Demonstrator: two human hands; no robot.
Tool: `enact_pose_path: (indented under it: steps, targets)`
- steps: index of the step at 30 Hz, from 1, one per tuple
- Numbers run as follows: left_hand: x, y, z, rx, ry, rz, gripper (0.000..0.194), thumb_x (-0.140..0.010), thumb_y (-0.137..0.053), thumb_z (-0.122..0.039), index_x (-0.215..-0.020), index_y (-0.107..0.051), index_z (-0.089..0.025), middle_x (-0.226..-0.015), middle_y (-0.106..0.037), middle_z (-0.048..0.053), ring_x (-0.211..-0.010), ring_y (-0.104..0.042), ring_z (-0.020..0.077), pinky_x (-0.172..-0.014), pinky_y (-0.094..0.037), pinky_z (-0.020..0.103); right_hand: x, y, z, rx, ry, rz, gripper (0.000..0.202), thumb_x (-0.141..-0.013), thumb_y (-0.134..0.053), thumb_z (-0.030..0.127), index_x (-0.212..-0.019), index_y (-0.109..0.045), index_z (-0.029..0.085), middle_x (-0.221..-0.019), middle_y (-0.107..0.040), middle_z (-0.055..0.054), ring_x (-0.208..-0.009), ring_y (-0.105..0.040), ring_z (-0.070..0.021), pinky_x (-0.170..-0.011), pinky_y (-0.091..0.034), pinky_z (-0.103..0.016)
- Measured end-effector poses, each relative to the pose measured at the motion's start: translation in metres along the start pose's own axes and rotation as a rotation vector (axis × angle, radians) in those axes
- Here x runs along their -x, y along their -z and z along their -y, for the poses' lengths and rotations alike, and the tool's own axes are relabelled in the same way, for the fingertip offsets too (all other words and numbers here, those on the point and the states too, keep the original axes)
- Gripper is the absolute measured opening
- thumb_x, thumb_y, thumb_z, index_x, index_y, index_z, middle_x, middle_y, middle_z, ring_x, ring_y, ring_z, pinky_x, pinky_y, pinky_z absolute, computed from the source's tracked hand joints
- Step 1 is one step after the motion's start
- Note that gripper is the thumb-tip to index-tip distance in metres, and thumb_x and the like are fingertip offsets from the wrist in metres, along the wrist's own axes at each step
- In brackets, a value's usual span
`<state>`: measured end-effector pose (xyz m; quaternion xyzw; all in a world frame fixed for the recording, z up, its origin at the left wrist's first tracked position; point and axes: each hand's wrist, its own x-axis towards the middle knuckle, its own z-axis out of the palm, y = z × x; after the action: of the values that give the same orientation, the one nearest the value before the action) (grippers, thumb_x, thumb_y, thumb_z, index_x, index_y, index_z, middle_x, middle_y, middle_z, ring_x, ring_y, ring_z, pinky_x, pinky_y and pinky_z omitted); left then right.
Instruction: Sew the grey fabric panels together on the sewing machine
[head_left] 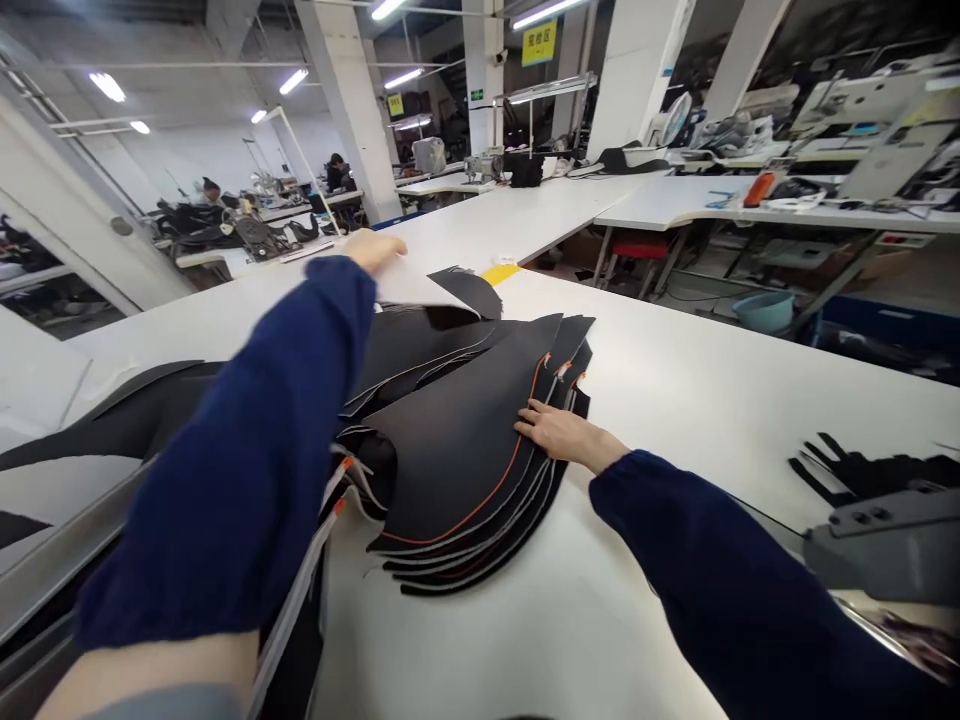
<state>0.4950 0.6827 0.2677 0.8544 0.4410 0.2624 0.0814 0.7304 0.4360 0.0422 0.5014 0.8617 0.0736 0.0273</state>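
A stack of black sewn fabric panels lies on the white table before me, the top one edged with orange stitching along its curved side. My right hand rests on the right edge of that top panel, fingers stretched out and pressing lightly. Farther back, my left hand is closed at the edge of a lifted black panel, whose pale underside faces me. Its fingertips are partly blurred. More black panels lie beneath it, behind the stitched stack. Small orange tags or thread ends show at the panels' corners.
Other black pieces lie at the left beside a metal rail. At the right are a grey machine part and black strips. Beyond stand white tables, sewing machines, a blue tub and two people.
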Motion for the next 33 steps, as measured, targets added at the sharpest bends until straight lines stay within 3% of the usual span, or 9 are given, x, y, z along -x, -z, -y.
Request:
enact_pose_path:
  steps: [5, 9, 14, 17, 20, 22, 26, 29, 33]
  targets:
    - [0.045, 0.019, -0.067, 0.744, 0.053, -0.099, 0.032, -0.096, -0.043, -0.027, -0.106, -0.046, 0.004, -0.096, -0.059, 0.007, -0.084, -0.056, 0.0097, -0.092, -0.047, 0.039, 0.015, 0.023, 0.025, 0.027, -0.142, -0.075, 0.032, -0.092, -0.042, 0.009, -0.115, -0.064, 0.009, -0.114, -0.064, -0.017, -0.126, -0.047, -0.0271, -0.106, -0.038, -0.04]
    - [0.105, 0.003, -0.124, 1.178, -0.072, 0.011, 0.024, -0.084, -0.062, -0.031, -0.086, -0.048, -0.011, -0.074, -0.051, -0.004, -0.073, -0.053, 0.008, -0.088, -0.048, 0.033, 0.089, 0.047, 0.046, 0.077, -0.25, -0.112, 0.046, -0.091, -0.037, 0.004, -0.136, -0.048, 0.006, -0.138, -0.049, -0.019, -0.136, -0.034, -0.0298, -0.111, -0.031, -0.044]
    - [0.211, -0.065, -0.156, 1.204, 0.193, 0.638, 0.039, -0.065, -0.076, -0.04, -0.077, -0.046, -0.019, -0.07, -0.057, -0.004, -0.061, -0.055, 0.011, -0.06, -0.048, 0.023, 0.211, 0.019, 0.118, 0.148, -0.353, -0.125, 0.046, -0.088, -0.045, 0.006, -0.134, -0.05, 0.005, -0.137, -0.05, -0.021, -0.131, -0.04, -0.0347, -0.107, -0.032, -0.052]
    - [0.275, -0.115, -0.15, 0.961, 0.363, 1.118, 0.033, -0.069, -0.069, -0.041, -0.081, -0.047, -0.02, -0.075, -0.061, -0.002, -0.063, -0.059, 0.0134, -0.06, -0.048, 0.025, 0.247, -0.008, 0.166, 0.077, -0.425, -0.11, 0.03, -0.089, -0.045, 0.008, -0.11, -0.067, 0.008, -0.115, -0.063, -0.02, -0.113, -0.053, -0.0317, -0.103, -0.035, -0.053]
    - [0.309, -0.148, -0.152, 0.468, 0.124, 1.426, 0.045, -0.072, -0.066, -0.039, -0.109, -0.05, -0.019, -0.078, -0.064, 0.001, -0.071, -0.063, 0.0194, -0.063, -0.05, 0.027, 0.251, -0.016, 0.196, -0.067, -0.497, -0.127, 0.023, -0.09, -0.049, 0.019, -0.09, -0.071, 0.016, -0.099, -0.065, -0.016, -0.105, -0.052, -0.0318, -0.099, -0.034, -0.057]
    - [0.31, -0.164, -0.169, 0.167, -0.246, 1.293, 0.063, -0.077, -0.065, -0.041, -0.131, -0.041, -0.019, -0.092, -0.065, 0.007, -0.087, -0.064, 0.0254, -0.073, -0.051, 0.033, 0.244, -0.012, 0.205, -0.124, -0.51, -0.129, 0.023, -0.091, -0.049, 0.027, -0.09, -0.071, 0.019, -0.098, -0.064, -0.015, -0.105, -0.049, -0.0342, -0.097, -0.032, -0.062]
    - [0.299, -0.211, -0.233, -0.088, -0.741, 0.748, 0.05, -0.092, -0.047, -0.048, -0.132, -0.047, -0.02, -0.136, -0.046, 0.018, -0.12, -0.05, 0.0345, -0.093, -0.046, 0.046, 0.233, -0.005, 0.21, -0.1, -0.542, -0.094, 0.026, -0.091, -0.047, 0.027, -0.095, -0.072, 0.019, -0.096, -0.063, -0.016, -0.104, -0.046, -0.0367, -0.094, -0.029, -0.066]
    - [0.305, -0.258, -0.271, -0.074, -0.809, 0.578, 0.052, -0.096, -0.039, -0.048, -0.14, -0.041, -0.019, -0.152, -0.029, 0.016, -0.137, -0.032, 0.0323, -0.108, -0.035, 0.048, 0.238, -0.01, 0.21, -0.085, -0.532, -0.073, 0.027, -0.091, -0.046, 0.021, -0.09, -0.073, 0.018, -0.093, -0.063, -0.016, -0.101, -0.047, -0.0349, -0.094, -0.028, -0.067]
    - [0.337, -0.285, -0.274, -0.043, -0.748, 0.567, 0.057, -0.097, -0.035, -0.043, -0.146, -0.031, -0.013, -0.156, -0.022, 0.015, -0.144, -0.019, 0.0297, -0.116, -0.023, 0.047, 0.261, -0.018, 0.209, -0.121, -0.475, -0.124, 0.024, -0.09, -0.048, 0.02, -0.088, -0.072, 0.017, -0.097, -0.063, -0.014, -0.105, -0.047, -0.0347, -0.099, -0.026, -0.066]
